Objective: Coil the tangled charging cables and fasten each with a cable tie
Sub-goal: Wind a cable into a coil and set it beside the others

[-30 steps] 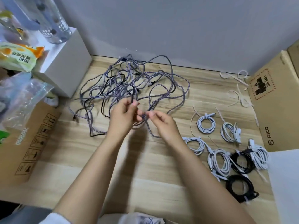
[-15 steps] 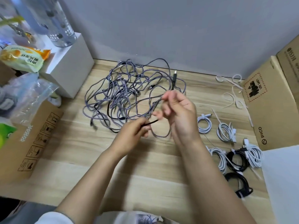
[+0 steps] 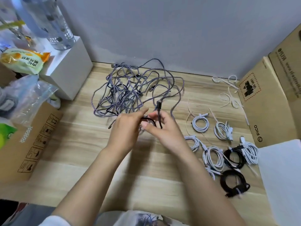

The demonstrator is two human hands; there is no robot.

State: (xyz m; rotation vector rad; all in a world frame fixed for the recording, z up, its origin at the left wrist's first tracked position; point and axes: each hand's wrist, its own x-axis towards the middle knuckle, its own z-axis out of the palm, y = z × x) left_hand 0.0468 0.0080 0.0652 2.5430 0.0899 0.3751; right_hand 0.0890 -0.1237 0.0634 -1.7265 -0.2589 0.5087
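Observation:
A tangle of grey-purple braided cables (image 3: 130, 88) lies on the wooden table (image 3: 78, 144) near the back wall. Just in front of it, my left hand (image 3: 125, 128) and my right hand (image 3: 164, 129) both pinch one dark cable (image 3: 158, 110) pulled out of the pile. Its plug end stands up above my right fingers, and a short loop runs between the two hands. Several coiled, tied cables, white (image 3: 200, 123) and black (image 3: 232, 181), lie at the right. Loose white cable ties (image 3: 228, 93) rest at the back right.
A white box (image 3: 68, 70) with a clear bottle (image 3: 53, 25) and a snack bag stands back left. A cardboard box (image 3: 32, 144) and plastic bags line the left edge. Brown cartons (image 3: 267, 101) and a white sheet (image 3: 281, 176) close off the right side.
My right hand, which had lifted the cable's plug end high, has come back down to meet my left hand, and a small loop of dark cable now lies between them.

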